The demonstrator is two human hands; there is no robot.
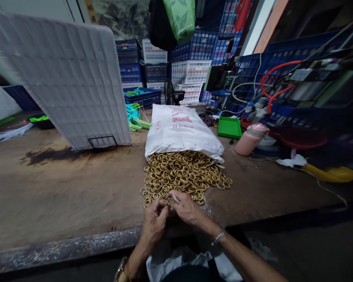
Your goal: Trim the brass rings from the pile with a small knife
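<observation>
A heap of brass-coloured rings (pixel 179 172) spills from the mouth of a white woven sack (pixel 182 127) lying on the table. At the near edge of the heap, my left hand (pixel 155 221) is closed, its thumb and fingers pinching what looks like a ring. Close beside it on the right, my right hand (pixel 188 209) grips a short, slim, pale tool (pixel 175 199) whose exact kind I cannot make out. The fingertips of both hands meet over the ring, which they partly hide.
A white ribbed panel (pixel 85 78) stands on the left in a black wire stand (pixel 102 141). Beyond the sack are cyan and green plastic pieces (pixel 133 115) and stacked crates (pixel 191 70). To the right are a green tray (pixel 229 127), a pink bottle (pixel 251 139) and red tubing (pixel 266 78).
</observation>
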